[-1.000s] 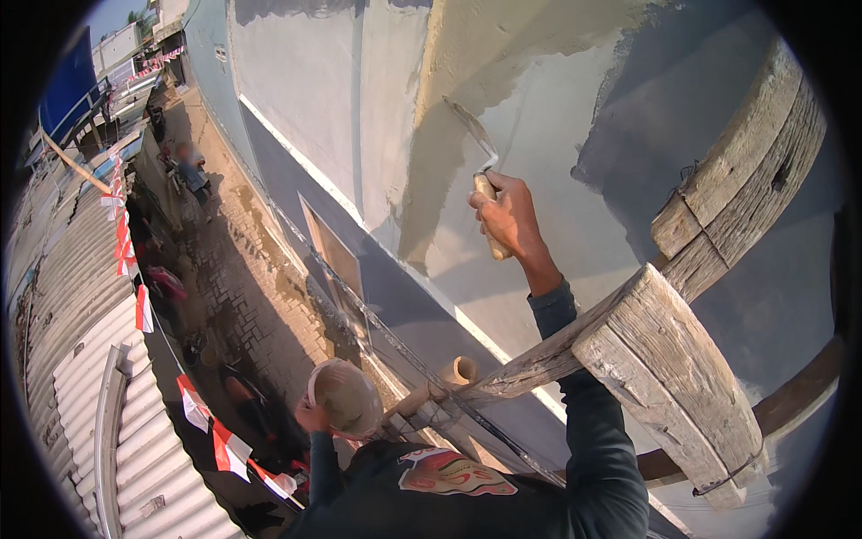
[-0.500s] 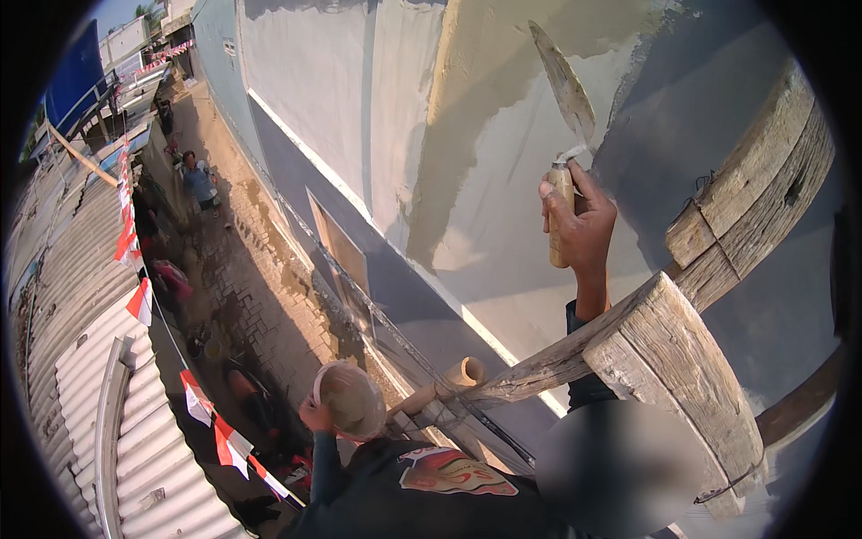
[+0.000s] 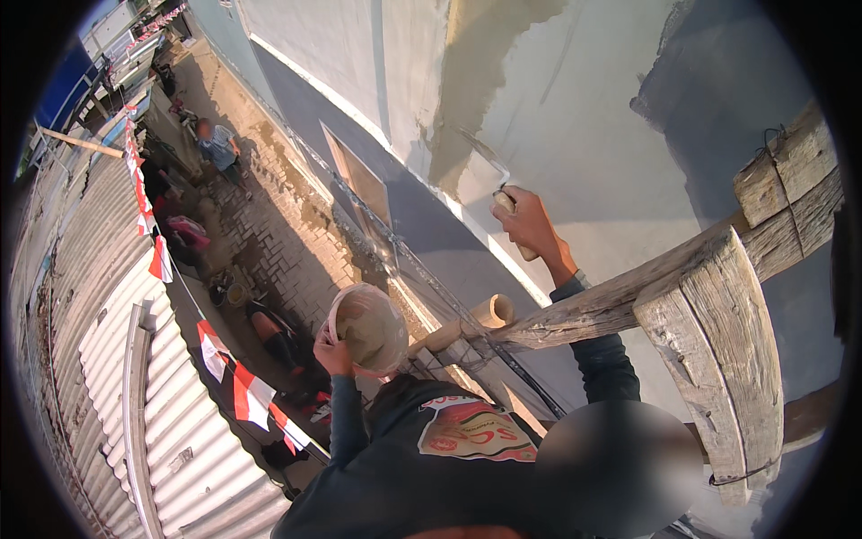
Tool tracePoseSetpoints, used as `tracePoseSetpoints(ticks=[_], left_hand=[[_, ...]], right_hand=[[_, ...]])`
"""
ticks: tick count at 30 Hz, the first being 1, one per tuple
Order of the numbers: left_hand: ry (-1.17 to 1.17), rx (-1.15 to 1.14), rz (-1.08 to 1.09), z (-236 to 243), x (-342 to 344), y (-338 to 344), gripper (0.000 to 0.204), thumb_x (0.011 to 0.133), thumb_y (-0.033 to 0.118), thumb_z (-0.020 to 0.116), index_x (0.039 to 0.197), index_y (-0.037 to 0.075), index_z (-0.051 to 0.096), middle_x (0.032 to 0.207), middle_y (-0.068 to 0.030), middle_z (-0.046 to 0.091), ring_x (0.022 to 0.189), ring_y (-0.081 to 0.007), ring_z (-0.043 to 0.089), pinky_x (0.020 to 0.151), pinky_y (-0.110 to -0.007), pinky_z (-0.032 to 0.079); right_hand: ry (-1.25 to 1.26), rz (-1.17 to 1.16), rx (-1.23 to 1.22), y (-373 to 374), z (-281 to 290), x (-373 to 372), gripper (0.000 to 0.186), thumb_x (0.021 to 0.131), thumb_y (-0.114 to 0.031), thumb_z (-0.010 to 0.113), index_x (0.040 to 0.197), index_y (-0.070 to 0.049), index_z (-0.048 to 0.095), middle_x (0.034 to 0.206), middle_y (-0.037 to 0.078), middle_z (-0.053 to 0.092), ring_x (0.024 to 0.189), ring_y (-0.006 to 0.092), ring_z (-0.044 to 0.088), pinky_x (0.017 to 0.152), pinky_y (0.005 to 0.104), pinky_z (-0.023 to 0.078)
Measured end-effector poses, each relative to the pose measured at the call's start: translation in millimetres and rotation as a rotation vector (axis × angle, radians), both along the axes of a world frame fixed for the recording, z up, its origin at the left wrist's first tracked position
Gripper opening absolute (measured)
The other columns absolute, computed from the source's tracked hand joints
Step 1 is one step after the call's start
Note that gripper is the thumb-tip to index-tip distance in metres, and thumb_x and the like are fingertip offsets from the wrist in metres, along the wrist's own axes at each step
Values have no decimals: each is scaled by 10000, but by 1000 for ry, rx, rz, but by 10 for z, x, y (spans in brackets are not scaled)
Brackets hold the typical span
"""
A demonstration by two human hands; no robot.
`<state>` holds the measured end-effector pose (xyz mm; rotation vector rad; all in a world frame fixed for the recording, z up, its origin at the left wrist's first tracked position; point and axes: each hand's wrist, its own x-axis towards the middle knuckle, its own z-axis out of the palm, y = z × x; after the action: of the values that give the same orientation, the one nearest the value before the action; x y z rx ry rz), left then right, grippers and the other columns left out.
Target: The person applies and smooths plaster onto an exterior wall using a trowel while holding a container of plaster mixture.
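Note:
My right hand grips the wooden handle of a trowel, whose metal blade lies at the wall, by a darker, wet-looking band of plaster. My left hand holds a pale plastic bucket by its rim, low at the lower middle, with grey-brown mix inside. A weathered timber beam crosses in front of my right forearm, with a wooden block fixed on it by wire.
Below left lies a paved alley with a person walking. A corrugated roof lines the left, with red-and-white bunting along its edge. A bamboo pole end and a thin rail are beside the wall.
Since half a second ago, the trowel has swung down and left from upright onto the lighter plaster beside the wet band. The bucket appears higher in the picture, as does the alley person.

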<state>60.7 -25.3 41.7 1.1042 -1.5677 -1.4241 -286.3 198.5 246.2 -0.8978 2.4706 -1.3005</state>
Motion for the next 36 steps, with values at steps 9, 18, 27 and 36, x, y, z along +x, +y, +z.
tracePoseSetpoints(ticks=[9,18,27,36], left_hand=[[-9,43,54,-14,78,27,435,637,-105,489,1021,-70,693,932,-60,696,805,-121,633,762,-254,507],[-87,44,77,4,272,96,400,664,-110,538,1025,-56,700,920,-47,702,797,-119,640,762,-253,505],[-65,50,63,-126,280,82,477,647,-122,466,1065,-75,691,943,-82,702,812,-146,658,760,-272,524],[-70,110,57,-121,206,110,463,664,-131,467,1063,-67,694,940,-76,701,809,-139,656,760,-266,522]], right_hand=[[-161,-33,67,-419,-752,-166,193,852,-138,615,880,49,576,657,126,583,528,192,588,474,355,467],[139,-51,192,-704,-738,-374,257,794,-122,598,901,112,594,846,318,636,825,479,626,771,503,496],[115,-85,254,-742,-618,-474,225,790,-121,607,894,78,600,879,310,636,864,475,624,781,503,493],[185,-98,157,-671,-284,-421,240,806,-164,633,857,62,573,854,290,627,832,467,612,747,501,476]])
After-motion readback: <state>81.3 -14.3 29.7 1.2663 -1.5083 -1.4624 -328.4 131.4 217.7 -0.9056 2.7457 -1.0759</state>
